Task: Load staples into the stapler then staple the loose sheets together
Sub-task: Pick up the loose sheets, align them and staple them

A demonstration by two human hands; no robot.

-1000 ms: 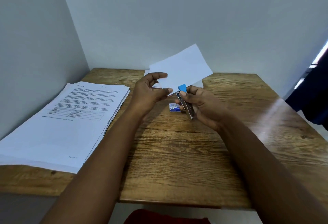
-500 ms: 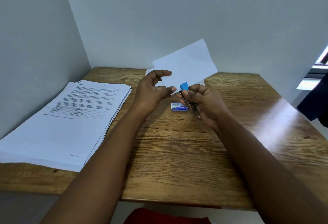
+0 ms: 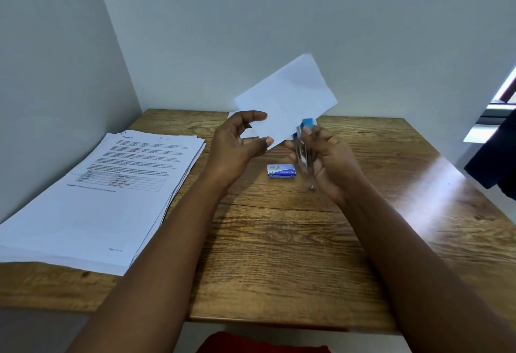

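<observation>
My left hand (image 3: 237,140) pinches the loose sheets (image 3: 287,98); my right hand (image 3: 324,157) grips the stapler (image 3: 303,143) at their lower edge. I'd square the edges, seat them fully, then squeeze firmly.

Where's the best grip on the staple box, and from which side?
Take the staple box across its two long sides, coming from above. It lies flat on the wooden table with its long axis left to right and bare wood in front and behind. The right hand holding the stapler crowds its right end, so avoid that end.
</observation>
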